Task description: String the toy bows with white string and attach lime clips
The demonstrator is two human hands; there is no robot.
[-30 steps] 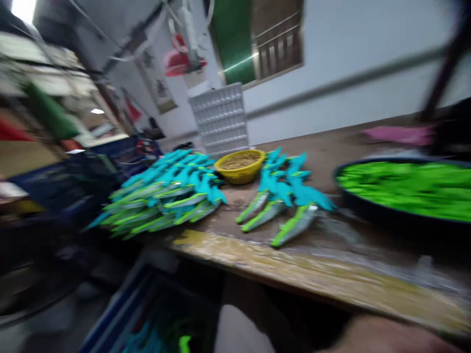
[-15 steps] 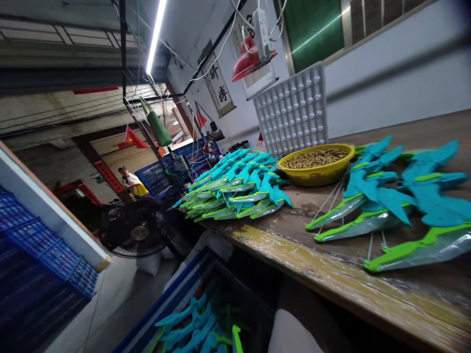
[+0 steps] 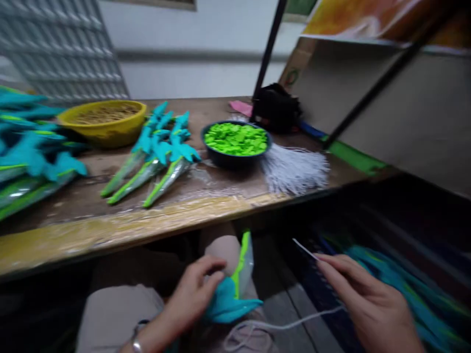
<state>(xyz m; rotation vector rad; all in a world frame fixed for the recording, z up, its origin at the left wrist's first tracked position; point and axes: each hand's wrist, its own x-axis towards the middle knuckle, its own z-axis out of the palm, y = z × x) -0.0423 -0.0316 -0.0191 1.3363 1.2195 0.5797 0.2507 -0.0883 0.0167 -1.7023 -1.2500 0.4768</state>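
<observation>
head view: left hand (image 3: 195, 289) seemingly grips the blurred blue-green piece (image 3: 230, 301); right hand (image 3: 368, 299) pinches white cord (image 3: 305, 249).

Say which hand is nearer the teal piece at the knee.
Left. The left hand holds the teal piece; the right hand is apart from it, off to the right, pinching a white cord.

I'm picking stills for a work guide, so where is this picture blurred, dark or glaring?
In the head view, the grey tray and turquoise pile look smeared; glare whitens patches of the yellow tape edging the table; below it, deep shadow hides detail; the right hand is soft, while the green pieces read somewhat more clearly.
</observation>
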